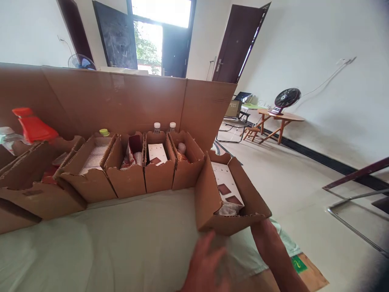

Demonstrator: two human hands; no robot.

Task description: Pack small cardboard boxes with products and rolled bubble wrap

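At the right end of the row sits an open cardboard box point(255, 194), turned at an angle to the others. Inside it lies a white carton point(225, 182) with dark red squares, and bubble wrap point(227, 209) shows at its near end. My right hand point(263, 228) is at the box's near right corner, gripping it; the fingers are hidden behind the cardboard. My left hand point(206, 261) is just in front of the box, blurred, with fingers apart and nothing visible in them. A gap separates it from the cardboard.
Several more cardboard bins point(127, 178) stand in a row to the left, holding packaged goods. A red bottle point(33, 125) and tall cardboard panel point(121, 97) are behind. Pale green cloth point(121, 243) covers the surface. A fan point(287, 98) stands on a wooden table point(285, 116).
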